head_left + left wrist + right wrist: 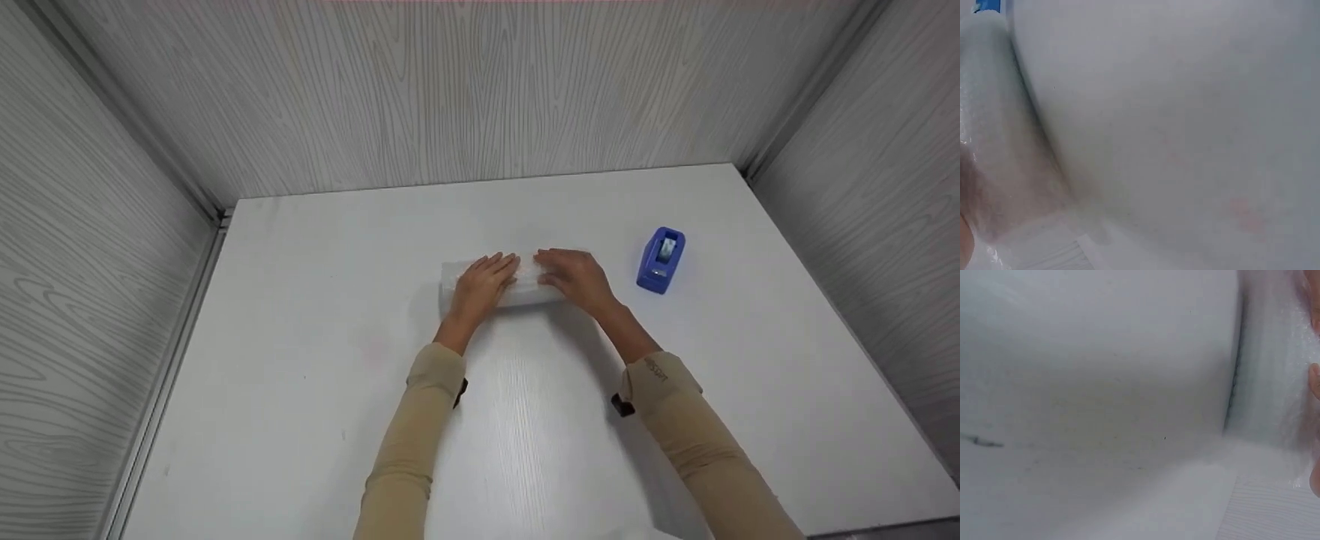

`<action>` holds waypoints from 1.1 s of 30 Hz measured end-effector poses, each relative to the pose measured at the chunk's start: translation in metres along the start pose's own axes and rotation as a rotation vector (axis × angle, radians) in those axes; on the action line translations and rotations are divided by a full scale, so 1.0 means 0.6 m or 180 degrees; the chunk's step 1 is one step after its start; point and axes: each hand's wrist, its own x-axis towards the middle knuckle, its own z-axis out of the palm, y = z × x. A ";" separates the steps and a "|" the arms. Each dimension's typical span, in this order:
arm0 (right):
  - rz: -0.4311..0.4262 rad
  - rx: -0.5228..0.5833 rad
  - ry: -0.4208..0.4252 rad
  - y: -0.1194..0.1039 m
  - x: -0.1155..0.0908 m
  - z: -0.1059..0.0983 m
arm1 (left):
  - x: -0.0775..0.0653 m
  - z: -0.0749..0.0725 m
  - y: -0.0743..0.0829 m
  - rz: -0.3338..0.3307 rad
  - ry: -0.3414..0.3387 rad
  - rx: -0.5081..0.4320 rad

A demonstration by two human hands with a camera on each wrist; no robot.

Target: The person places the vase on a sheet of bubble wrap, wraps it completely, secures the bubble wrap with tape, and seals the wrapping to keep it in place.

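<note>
A whitish, see-through roll of bubble wrap [517,298] lies crosswise on the table. My left hand [480,285] rests on top of its left part, fingers stretched forward. On the right part lies my right hand [576,276], its fingers spread and loosely bent over the wrap. In the left wrist view the rounded roll [1002,112] fills the left side, with a bit of the hand at the edge. The right wrist view shows a bumpy lower edge on the roll [1269,377] and fingertips [1315,379] touching it. Whatever is inside the wrap is hidden.
A blue tape dispenser [660,261] with a roll of tape stands to the right of my right hand. The white tabletop [315,360] is enclosed by grey wood-grain panels [465,97] at the back and both sides. Something whitish [637,533] shows at the bottom edge.
</note>
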 end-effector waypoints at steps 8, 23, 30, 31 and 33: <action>-0.0090 -0.0073 0.0161 0.007 0.001 0.003 | 0.003 0.001 -0.002 0.0086 0.0262 -0.0137; -0.0161 -0.0005 0.0407 0.007 0.006 0.006 | 0.005 0.003 0.022 0.0277 -0.0001 0.0527; -0.0108 -0.0038 0.0385 0.004 0.004 0.006 | 0.001 0.007 0.024 0.0328 -0.0060 0.0674; -0.0102 -0.0082 0.0361 0.003 0.003 0.006 | 0.001 0.008 0.023 0.0296 -0.0052 0.0621; -0.0120 -0.0197 0.0292 0.000 0.003 0.007 | 0.001 0.010 0.021 0.0215 -0.0036 0.0504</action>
